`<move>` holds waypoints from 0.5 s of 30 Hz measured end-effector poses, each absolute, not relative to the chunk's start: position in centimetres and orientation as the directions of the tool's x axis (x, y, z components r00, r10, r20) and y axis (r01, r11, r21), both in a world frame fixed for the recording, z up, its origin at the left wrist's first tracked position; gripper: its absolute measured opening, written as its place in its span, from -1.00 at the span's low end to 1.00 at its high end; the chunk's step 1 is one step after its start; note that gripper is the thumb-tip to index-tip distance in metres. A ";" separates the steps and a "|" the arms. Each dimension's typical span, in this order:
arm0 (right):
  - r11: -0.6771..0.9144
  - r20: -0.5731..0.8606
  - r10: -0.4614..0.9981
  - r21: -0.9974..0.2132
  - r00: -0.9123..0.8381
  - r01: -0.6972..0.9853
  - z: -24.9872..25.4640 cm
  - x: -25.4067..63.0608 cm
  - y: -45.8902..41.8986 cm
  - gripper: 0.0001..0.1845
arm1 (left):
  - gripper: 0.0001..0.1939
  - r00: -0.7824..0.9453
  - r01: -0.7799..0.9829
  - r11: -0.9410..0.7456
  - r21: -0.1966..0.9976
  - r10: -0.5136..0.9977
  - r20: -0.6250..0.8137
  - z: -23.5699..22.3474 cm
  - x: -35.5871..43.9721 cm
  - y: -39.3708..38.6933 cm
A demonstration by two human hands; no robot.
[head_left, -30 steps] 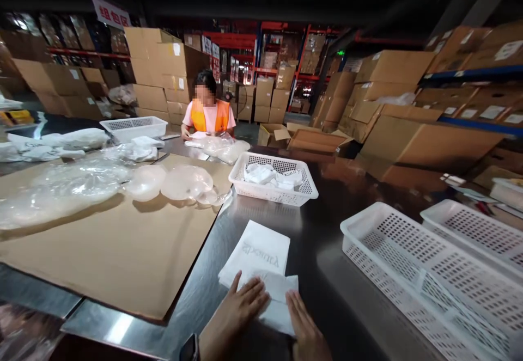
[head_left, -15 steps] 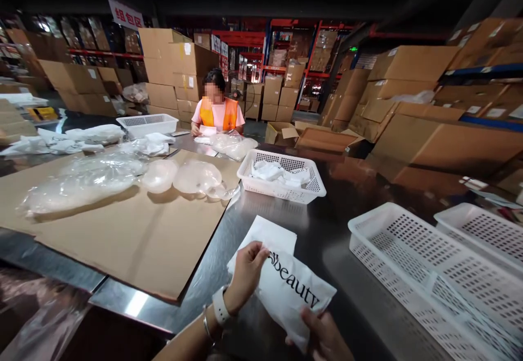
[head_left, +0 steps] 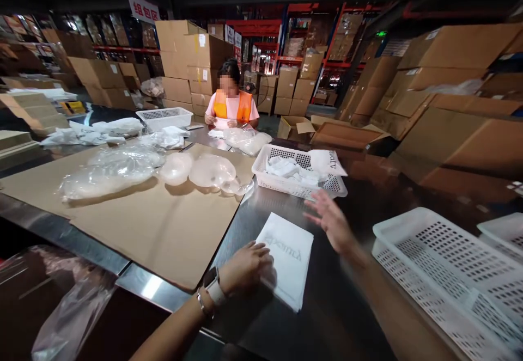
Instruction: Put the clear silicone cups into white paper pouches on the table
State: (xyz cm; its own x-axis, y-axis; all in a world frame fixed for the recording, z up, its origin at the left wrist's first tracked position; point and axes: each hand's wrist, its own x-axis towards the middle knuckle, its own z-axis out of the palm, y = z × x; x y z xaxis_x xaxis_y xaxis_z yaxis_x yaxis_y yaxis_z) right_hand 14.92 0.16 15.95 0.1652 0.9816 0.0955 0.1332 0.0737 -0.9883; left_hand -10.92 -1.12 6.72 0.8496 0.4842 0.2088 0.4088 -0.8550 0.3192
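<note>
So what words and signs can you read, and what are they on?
"组包区": red, on the white hanging sign.
Flat white bags: faint backwards letters, too unclear to quote.
White plastic packet on the white perforated basket: black letters, too distorted.
Small green sign, white box labels: too small.

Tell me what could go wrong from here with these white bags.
The printed bag juts past the right rim of the basket, so it might slip off onto the metal table. The open right hand is close to that basket and could knock it. The left hand is at the edge of the flat bag stack, and might skew it.
</note>
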 end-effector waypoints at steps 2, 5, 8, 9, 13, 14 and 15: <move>0.025 -0.040 0.994 -0.815 -0.099 0.579 11.7 13.1 -1.8 -0.55 | -0.80 0.897 0.373 -0.889 0.266 0.418 0.141 5.8 -10.4 -1.2; 0.044 -0.210 0.956 -0.592 -0.206 0.805 7.3 10.6 -5.4 -0.38 | -0.90 0.909 0.394 -0.908 0.140 0.407 0.084 5.4 -9.1 -1.3; 0.187 -0.382 0.897 -0.133 -0.224 0.973 7.0 10.0 -6.8 -0.35 | -0.86 0.933 0.356 -0.934 0.025 0.357 0.042 5.3 -7.5 -1.3; 0.223 -0.430 0.877 -0.031 -0.214 0.974 7.7 10.2 -6.5 -0.41 | -0.86 0.947 0.318 -0.948 0.010 0.318 0.044 5.2 -7.1 -1.4; 0.264 -0.404 0.883 0.006 -0.239 0.965 10.7 9.5 -1.0 -0.73 | -0.84 0.962 0.227 -0.974 -0.027 0.220 0.162 3.6 -6.0 -1.4; 0.285 -0.344 0.900 -0.005 -0.269 0.959 11.2 8.5 1.2 -0.72 | -0.83 0.955 0.227 -0.973 -0.040 0.215 0.204 3.1 -5.9 -1.4; 0.306 -0.265 0.917 -0.014 -0.298 0.952 11.4 7.0 3.6 -0.66 | -0.82 0.947 0.228 -0.972 -0.050 0.210 0.243 2.5 -5.9 -1.3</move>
State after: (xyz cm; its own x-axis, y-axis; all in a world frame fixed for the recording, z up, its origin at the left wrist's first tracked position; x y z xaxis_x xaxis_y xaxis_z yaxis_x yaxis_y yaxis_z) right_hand 7.01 3.61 11.41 -0.2982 0.9169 -0.2654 0.9521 0.3056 -0.0141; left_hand -5.88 -1.33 2.54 0.9471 0.2099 0.2426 0.2283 -0.9723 -0.0499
